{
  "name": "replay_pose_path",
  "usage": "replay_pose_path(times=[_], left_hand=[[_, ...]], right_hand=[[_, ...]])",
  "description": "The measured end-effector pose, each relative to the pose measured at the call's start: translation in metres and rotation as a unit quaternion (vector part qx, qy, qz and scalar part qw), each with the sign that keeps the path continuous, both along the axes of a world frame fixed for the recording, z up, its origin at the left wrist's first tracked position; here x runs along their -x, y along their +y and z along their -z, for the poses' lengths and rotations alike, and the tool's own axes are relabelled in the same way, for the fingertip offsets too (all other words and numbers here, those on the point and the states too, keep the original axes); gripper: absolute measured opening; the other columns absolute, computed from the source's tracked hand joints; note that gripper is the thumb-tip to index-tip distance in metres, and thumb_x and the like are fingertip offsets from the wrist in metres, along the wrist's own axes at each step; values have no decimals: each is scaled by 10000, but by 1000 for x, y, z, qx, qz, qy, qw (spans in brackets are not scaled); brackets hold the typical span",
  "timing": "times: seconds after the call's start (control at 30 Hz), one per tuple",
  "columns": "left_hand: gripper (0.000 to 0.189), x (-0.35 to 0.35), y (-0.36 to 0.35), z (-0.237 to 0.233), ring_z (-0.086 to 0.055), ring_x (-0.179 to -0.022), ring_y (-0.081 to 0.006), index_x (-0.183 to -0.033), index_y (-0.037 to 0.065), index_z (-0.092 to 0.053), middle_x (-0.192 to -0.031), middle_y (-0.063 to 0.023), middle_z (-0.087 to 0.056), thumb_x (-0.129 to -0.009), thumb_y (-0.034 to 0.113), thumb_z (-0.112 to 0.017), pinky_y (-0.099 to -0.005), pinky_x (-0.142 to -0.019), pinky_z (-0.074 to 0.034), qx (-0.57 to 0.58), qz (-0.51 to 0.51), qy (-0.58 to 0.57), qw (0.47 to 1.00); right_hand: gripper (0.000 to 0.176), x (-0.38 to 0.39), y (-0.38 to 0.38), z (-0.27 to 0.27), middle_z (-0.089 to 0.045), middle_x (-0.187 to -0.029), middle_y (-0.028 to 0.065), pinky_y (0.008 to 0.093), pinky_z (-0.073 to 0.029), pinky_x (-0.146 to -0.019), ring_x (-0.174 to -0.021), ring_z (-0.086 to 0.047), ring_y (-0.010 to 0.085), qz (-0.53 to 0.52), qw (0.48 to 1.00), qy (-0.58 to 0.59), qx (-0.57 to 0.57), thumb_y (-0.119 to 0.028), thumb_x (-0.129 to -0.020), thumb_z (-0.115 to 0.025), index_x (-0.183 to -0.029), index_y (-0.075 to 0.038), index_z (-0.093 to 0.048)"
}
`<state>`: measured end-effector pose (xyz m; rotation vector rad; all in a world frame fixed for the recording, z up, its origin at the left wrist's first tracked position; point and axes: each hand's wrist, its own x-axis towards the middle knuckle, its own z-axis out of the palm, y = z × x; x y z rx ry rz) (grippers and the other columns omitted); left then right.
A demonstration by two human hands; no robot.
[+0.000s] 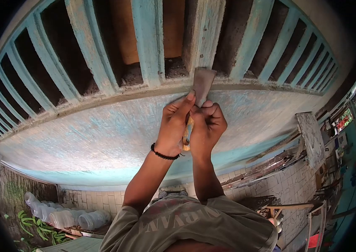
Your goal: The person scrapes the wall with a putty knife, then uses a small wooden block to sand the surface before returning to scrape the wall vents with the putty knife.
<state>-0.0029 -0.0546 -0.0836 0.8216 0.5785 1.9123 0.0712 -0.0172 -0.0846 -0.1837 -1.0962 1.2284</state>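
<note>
Both hands hold a scraper whose flat metal blade (pixel 204 85) points up and away from me. My left hand (pixel 173 122) is closed around it, the thumb pressed near the base of the blade. From the other side my right hand (pixel 208 126) grips it too, fingers curled. Part of a yellowish handle (pixel 187 138) shows between my palms; the rest is covered. The blade's tip overlaps the ledge (pixel 152 89) under the turquoise slats (pixel 148 42); whether it touches cannot be told. Below the ledge, the wall (pixel 102 130) has patchy, worn turquoise paint.
Several clear plastic jars (pixel 89 219) lie at the lower left beside green leaves (pixel 35 227). A worn board (pixel 311 138) leans at the right, near long wooden strips (pixel 266 168). Tiled floor (pixel 87 197) runs along the foot of the wall.
</note>
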Motion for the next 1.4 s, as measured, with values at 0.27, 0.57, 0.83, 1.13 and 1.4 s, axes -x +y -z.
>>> replay_pose_path(times=[0.27,0.57,0.83,1.13,1.4], left_hand=[[289,-6,3,1,-707,-767,-112,-1018,24,-733,-912,-72,-762,-1070,272,-594,-256,-697,-566,35,-36,-17,999],[267,-6,1,2,-712,-781,-107,-956,48,-720,-906,-76,-760,-1068,258,-599,-253,-671,-562,35,-41,3,999],[246,-9,-6,1,-654,-710,-71,-959,69,-694,-811,-14,-702,-1070,264,-594,-246,-647,-546,77,-39,-13,996],[274,-27,-8,-13,-553,-677,-33,-881,83,-688,-783,42,-656,-1066,268,-606,-213,-631,-434,101,-102,-6,990],[282,-27,-6,-5,-578,-693,-39,-953,47,-725,-795,17,-679,-1069,270,-599,-222,-644,-470,95,-119,6,988]], right_hand=[[241,0,3,6,-576,-762,-15,199,-400,-658,-714,-469,24,9,1000,-8,-2,86,-894,-677,-762,-34,-515],[242,1,3,8,-577,-726,-26,203,-396,-639,-685,-466,21,12,1000,-3,13,89,-887,-680,-758,-35,-518],[248,1,-5,17,-557,-706,-37,204,-387,-626,-669,-455,13,19,999,-7,32,79,-885,-691,-758,-41,-515],[241,-1,2,21,-561,-708,-33,202,-390,-630,-679,-463,14,-5,1000,-6,22,78,-890,-689,-768,-40,-518],[245,-5,1,21,-556,-694,-40,194,-381,-618,-679,-464,10,-1,1000,-15,22,77,-892,-697,-765,-43,-524]])
